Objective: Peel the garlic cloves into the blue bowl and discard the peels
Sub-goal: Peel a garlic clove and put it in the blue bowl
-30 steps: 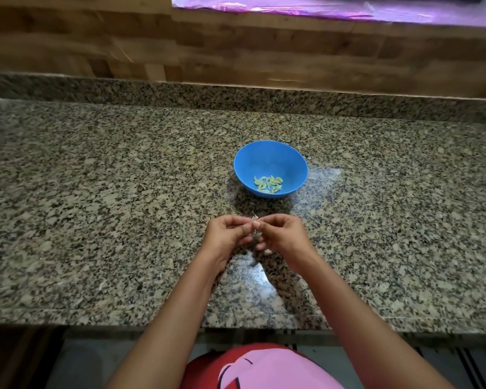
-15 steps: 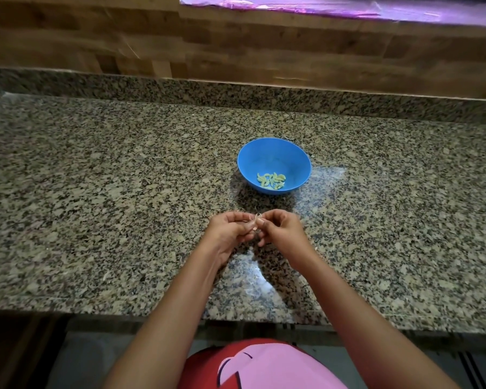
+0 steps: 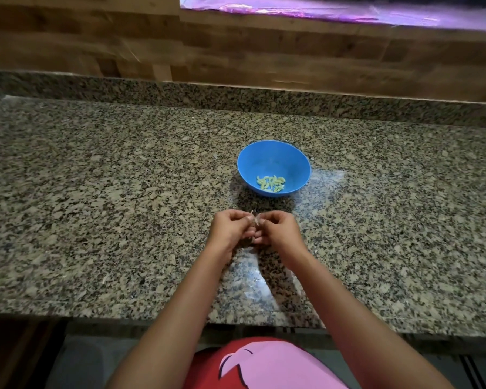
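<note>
A garlic clove (image 3: 256, 221) hides mostly between left hand (image 3: 230, 232) and right hand (image 3: 279, 232).

Garlic peel (image 3: 254, 220) — perhaps looser now

kitchen: granite counter (image 3: 124, 220), wood backsplash (image 3: 82, 43)

Speckled granite countertop (image 3: 96, 220), blue bowl (image 3: 298, 167) standing on it
</note>
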